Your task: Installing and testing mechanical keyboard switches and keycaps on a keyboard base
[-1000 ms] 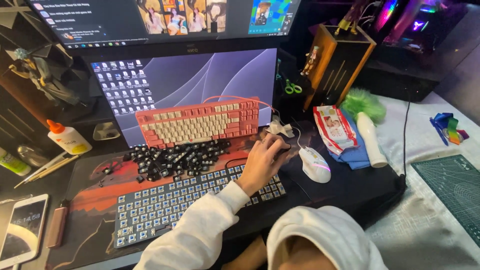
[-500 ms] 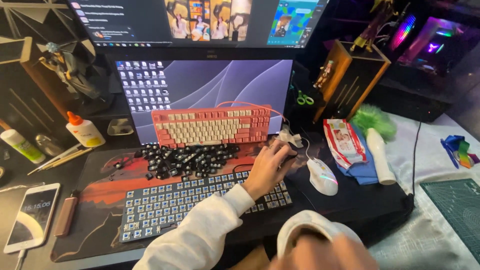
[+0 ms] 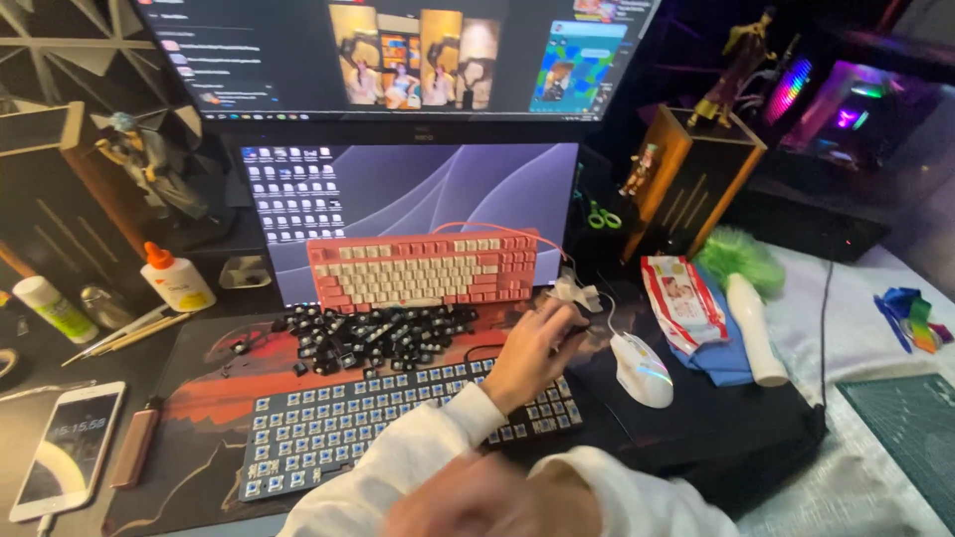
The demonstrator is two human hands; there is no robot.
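My left hand (image 3: 532, 348) reaches from a white sleeve over the right end of a dark keyboard (image 3: 348, 428) whose bare blue switches show. Its fingers are curled together beside a small crumpled white thing (image 3: 577, 293); I cannot make out whether they hold anything. A heap of black keycaps (image 3: 368, 333) lies just left of that hand, between the dark keyboard and a pink-and-cream keyboard (image 3: 423, 268). My right hand (image 3: 468, 502) is a blur at the bottom edge, close to the camera.
A white mouse (image 3: 642, 368) sits right of my left hand. Further right lie a wipes packet (image 3: 681, 298), a green duster (image 3: 741, 261) and a green cutting mat (image 3: 905, 428). A phone (image 3: 65, 447) and a glue bottle (image 3: 177, 280) are at the left. Two monitors (image 3: 428, 189) stand behind.
The view has shifted closer and to the left. My left hand stays by the keycap heap's right end. My right hand has come up, blurred, at the bottom.
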